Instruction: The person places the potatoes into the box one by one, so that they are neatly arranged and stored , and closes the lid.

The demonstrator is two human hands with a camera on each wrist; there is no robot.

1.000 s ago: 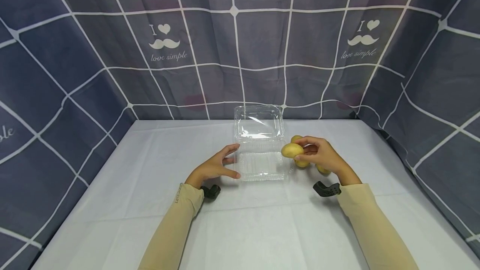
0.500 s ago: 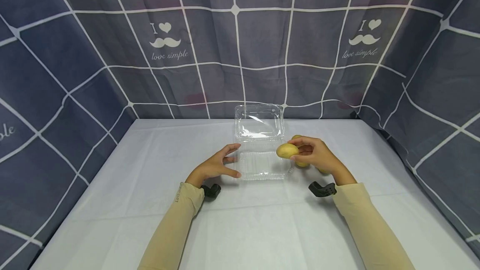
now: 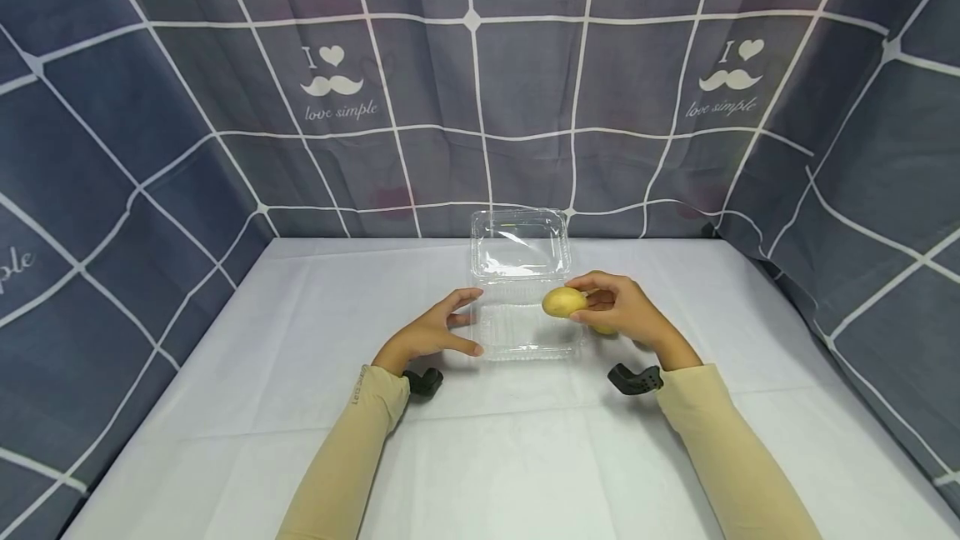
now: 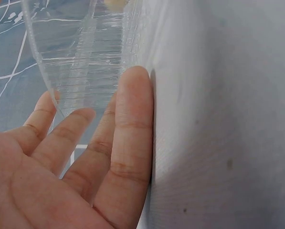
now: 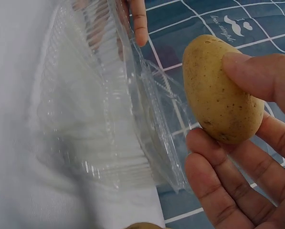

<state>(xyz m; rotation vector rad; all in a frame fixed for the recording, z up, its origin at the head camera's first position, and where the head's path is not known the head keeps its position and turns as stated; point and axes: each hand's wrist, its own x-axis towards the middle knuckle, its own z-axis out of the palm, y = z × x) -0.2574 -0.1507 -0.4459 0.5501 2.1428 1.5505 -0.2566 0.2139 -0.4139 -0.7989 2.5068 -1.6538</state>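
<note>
A clear plastic clamshell box (image 3: 525, 332) stands on the white-covered table, its lid (image 3: 521, 245) raised at the back. My right hand (image 3: 628, 311) pinches a potato (image 5: 222, 90) between thumb and fingers, above the right side of the box's base. At the box's left side rests my left hand (image 3: 431, 332), fingers and thumb spread along the wall; the left wrist view shows its fingertips (image 4: 134, 78) right at the ribbed plastic. Another potato (image 3: 604, 329) lies on the table, mostly hidden under my right hand.
White cloth (image 3: 480, 457) covers the table. Dark checked curtains (image 3: 525, 107) with white lines rise at the back and both sides. Each wrist carries a black camera mount, such as the right one (image 3: 633, 379).
My right hand has moved left with the potato, from beside the box's right edge to over its base. The left hand stays in place at the box.
</note>
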